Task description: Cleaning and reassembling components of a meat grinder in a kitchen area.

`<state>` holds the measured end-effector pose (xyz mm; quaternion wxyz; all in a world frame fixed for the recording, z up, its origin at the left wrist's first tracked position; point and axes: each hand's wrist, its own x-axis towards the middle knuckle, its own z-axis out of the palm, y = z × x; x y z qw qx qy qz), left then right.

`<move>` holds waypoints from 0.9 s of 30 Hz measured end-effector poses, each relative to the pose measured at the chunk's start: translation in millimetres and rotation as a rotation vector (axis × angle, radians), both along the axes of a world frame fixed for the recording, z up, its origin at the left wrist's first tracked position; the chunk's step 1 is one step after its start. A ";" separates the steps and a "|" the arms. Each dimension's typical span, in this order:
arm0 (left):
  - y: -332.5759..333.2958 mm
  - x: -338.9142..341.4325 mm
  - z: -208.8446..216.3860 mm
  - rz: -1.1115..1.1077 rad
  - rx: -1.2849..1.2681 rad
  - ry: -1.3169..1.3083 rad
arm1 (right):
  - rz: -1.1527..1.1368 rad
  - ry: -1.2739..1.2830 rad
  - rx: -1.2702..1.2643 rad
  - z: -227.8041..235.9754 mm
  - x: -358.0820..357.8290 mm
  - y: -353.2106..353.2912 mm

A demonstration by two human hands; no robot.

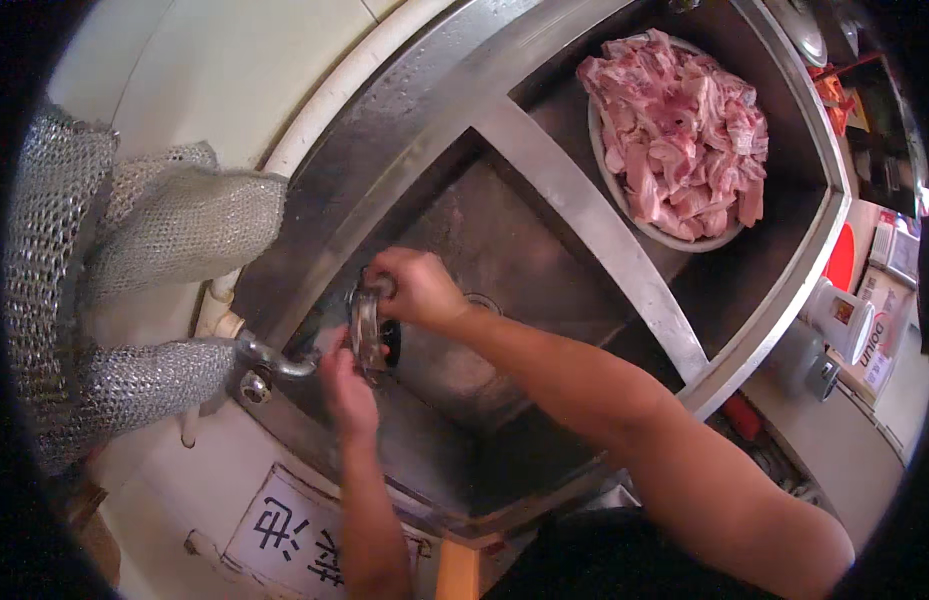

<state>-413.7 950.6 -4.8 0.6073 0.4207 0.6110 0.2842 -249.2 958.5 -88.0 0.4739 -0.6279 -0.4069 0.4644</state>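
My right hand (419, 287) and my left hand (348, 388) are together over the near compartment of a steel sink (604, 250). Between them is a round, shiny piece of ware (367, 328), partly clear and partly dark, tilted on its edge. My right fingers close on its upper edge, and my left fingers are against its lower left side. Whether it is a lid or a shallow bowl, I cannot tell. Just to the left, a metal tap (284, 366) reaches in over the sink, close to my left hand.
In the far right compartment stands a white basin (611, 188) heaped with raw meat pieces (684, 130). Silvery mesh-textured wrapping (184, 225) covers bulky shapes at left. A white pipe (329, 95) runs along the wall. Boxes (889, 300) and plastic containers (839, 320) lie beyond the right edge.
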 end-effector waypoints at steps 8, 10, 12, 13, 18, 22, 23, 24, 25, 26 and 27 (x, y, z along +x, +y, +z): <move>41.0 33.6 -0.1 -0.036 -0.164 0.310 | 0.322 -0.397 0.720 13.0 16.4 11.8; 34.4 33.5 12.4 -0.122 -0.135 0.507 | 0.042 -0.180 0.365 1.0 15.7 4.6; 19.2 40.6 13.1 -0.055 -0.043 0.475 | -0.082 0.006 0.108 -11.6 -0.4 -8.9; 11.0 35.8 7.7 -0.033 0.038 0.344 | -0.204 0.183 -0.164 -17.6 -5.6 -14.3; 19.7 -7.4 20.1 0.087 -0.252 -0.238 | 0.009 -0.145 0.175 15.1 11.6 -3.9; 43.4 -9.0 -4.8 -0.119 -0.177 0.039 | 0.203 -0.417 0.663 31.5 0.0 15.4; 36.8 19.1 9.8 -0.050 -0.127 0.193 | 0.207 -0.417 0.663 24.0 3.5 12.9; 36.2 24.2 6.8 -0.050 -0.115 0.186 | 0.200 -0.392 0.585 16.9 12.0 11.1; 34.3 25.4 2.5 -0.034 -0.094 0.236 | 0.193 -0.367 0.507 9.6 17.2 11.4; 27.5 28.3 -1.1 -0.025 -0.086 0.283 | 0.191 -0.378 0.503 -1.2 15.7 3.4; 21.9 29.1 -2.8 -0.001 -0.016 0.256 | 0.034 -0.158 0.194 -10.9 6.3 -5.6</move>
